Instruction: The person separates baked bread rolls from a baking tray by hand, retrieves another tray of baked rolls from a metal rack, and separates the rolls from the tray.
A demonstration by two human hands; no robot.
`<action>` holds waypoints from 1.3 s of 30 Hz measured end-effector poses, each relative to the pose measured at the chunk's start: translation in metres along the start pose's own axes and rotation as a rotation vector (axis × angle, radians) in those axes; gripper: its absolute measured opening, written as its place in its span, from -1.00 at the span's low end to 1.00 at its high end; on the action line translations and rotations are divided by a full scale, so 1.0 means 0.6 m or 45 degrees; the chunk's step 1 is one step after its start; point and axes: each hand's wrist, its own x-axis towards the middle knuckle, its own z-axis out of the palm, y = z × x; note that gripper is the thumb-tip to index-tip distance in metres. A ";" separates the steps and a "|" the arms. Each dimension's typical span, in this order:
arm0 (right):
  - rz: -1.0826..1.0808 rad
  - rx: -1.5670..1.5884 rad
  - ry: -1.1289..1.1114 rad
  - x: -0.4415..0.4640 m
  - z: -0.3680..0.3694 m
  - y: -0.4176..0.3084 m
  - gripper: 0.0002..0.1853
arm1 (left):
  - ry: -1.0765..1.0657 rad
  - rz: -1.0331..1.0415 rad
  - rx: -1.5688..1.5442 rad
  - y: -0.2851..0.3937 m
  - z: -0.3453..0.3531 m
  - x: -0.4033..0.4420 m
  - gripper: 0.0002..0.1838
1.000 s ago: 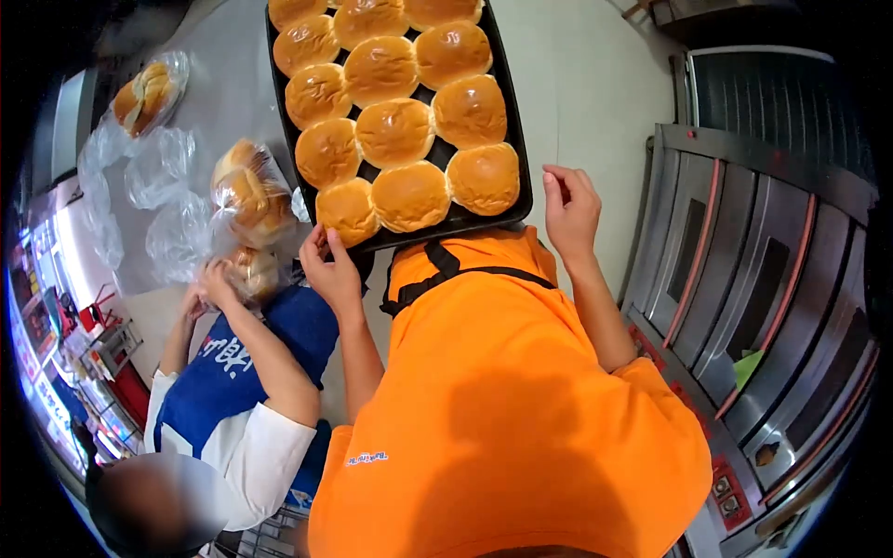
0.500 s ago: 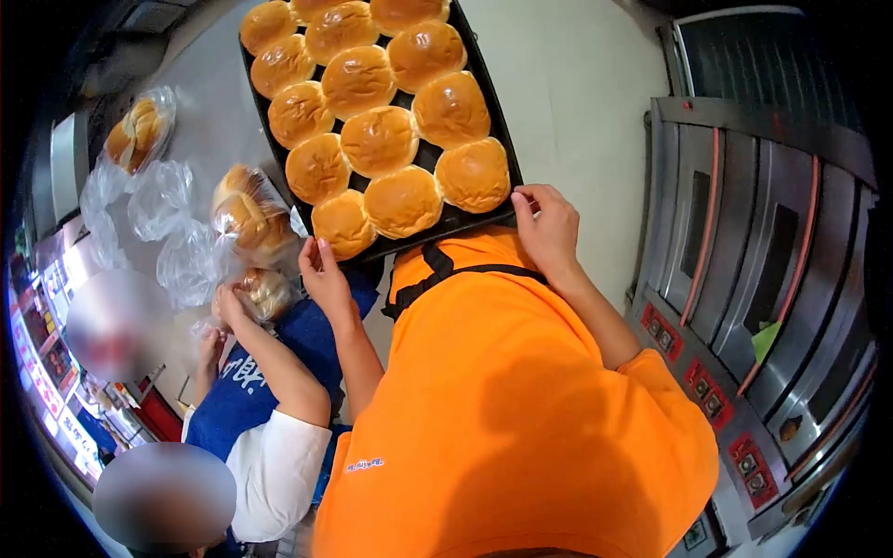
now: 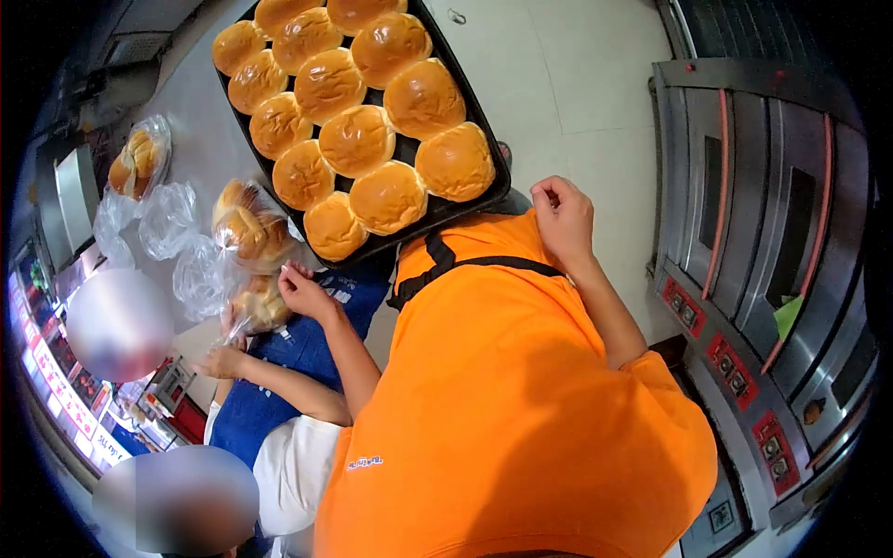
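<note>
A black baking tray (image 3: 372, 249) full of glossy golden buns (image 3: 388, 197) lies at the top middle, tilted slightly across the view. My right hand (image 3: 565, 221) is off the tray, to the right of its near corner, fingers curled in with nothing visible in them. Below the tray's left near corner is my left hand (image 3: 309, 293), its fingers pinched together. A tiny white bit shows at those fingertips, too small to name. Close by on the left lie bagged bread loaves (image 3: 249, 223) and a bagged bun (image 3: 260, 305).
A co-worker in a blue apron (image 3: 293, 349) stands at my left, hands (image 3: 223, 361) on a clear bag. Crumpled plastic bags (image 3: 172, 219) and another bagged loaf (image 3: 139, 167) rest on the grey table (image 3: 200, 102). Steel ovens (image 3: 753, 205) with red control panels line the right.
My right hand has let go of the tray's corner and moved right. My left hand has come off the tray edge and curled lower left. The tray appears shifted left in view.
</note>
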 end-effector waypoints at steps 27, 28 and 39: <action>-0.044 0.176 -0.010 -0.040 0.005 -0.038 -0.81 | -0.205 0.669 0.527 -0.264 0.016 0.139 -0.81; -0.036 0.162 0.023 -0.058 0.003 -0.041 -0.81 | -0.121 0.637 0.806 -0.135 0.009 0.064 -0.77; -0.079 0.733 -0.798 -0.157 0.087 -0.161 -0.65 | -0.959 0.458 0.131 0.122 0.010 -0.229 -0.69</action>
